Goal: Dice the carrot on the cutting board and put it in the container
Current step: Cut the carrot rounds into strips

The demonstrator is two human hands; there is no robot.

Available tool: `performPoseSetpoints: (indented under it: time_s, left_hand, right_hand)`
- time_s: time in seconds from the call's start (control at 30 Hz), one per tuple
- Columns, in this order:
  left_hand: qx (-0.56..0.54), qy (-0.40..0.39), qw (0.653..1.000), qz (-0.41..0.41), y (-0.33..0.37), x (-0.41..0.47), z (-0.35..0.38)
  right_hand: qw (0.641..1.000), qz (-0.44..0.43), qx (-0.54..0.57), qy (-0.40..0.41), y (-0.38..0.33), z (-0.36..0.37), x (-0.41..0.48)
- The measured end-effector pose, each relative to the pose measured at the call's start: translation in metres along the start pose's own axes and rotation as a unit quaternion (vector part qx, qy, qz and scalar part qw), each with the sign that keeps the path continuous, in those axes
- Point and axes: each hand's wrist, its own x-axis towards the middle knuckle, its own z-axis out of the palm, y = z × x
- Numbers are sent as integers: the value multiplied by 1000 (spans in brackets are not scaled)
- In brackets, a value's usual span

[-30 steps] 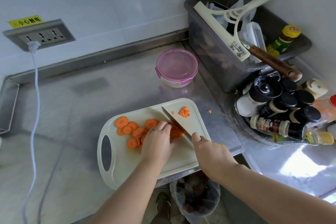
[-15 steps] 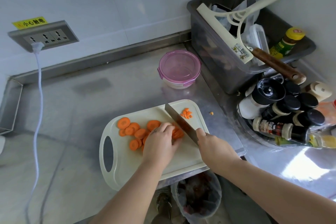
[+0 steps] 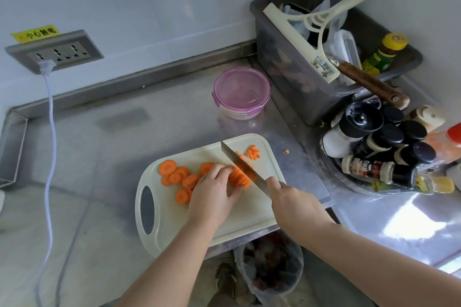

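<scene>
Your carrot is all on the cutting board [image 3: 174, 219], in three forms. Loose carrot rounds [image 3: 174, 174], bright orange and flat, lie scattered on the left half. A fanned row of slices [image 3: 240, 178] sits mid-board, overlapping like tiles. A small heap of diced bits [image 3: 253, 152] lies at the far right corner. One stray bit [image 3: 286, 151] has landed on the steel worktop [image 3: 112, 144] just beside the board. The container [image 3: 241, 92], round and clear with a pink clip lid on it, stands on the worktop beyond the board, apart from it.

The left end of the row is covered by your fingers. The knife [image 3: 230, 154] mirrors the orange on its flat, so you cannot tell from here whether its edge meets the board or the row. The knife's handle is swallowed by your grip. The tinted lid hides what is in the container.

Your left hand [image 3: 212, 194] is arched over the row, fingers curled down onto the slices and pinning them together. Your right hand [image 3: 291, 197] is clenched round the knife handle, with the blade running away from you at a slant beside the left fingertips.
</scene>
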Motion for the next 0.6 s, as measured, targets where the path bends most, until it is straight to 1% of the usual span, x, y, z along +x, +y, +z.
performPoseSetpoints:
  time_s: [0.07, 0.13, 0.23, 0.3, 0.47, 0.6]
  left_hand:
    - [-2, 21, 1000, 3, -4, 2, 0]
    - [12, 40, 999, -12, -6, 4, -2]
    - [96, 50, 993, -37, -6, 10, -6]
    - [125, 48, 990, -37, -5, 14, -5]
    - [92, -7, 994, -62, -2, 17, -1]
    - [49, -11, 995, -82, 0, 16, -5]
  right_hand:
    - [1000, -8, -1, -12, -2, -1, -3]
    - [1000, -2, 7, -12, -3, -2, -5]
    - [1000, 3, 9, -5, -3, -2, -6]
    - [1000, 10, 16, 0, -2, -2, -6]
    - [999, 17, 36, 6, 0, -3, -3]
    - [999, 8, 34, 1, -2, -6, -4]
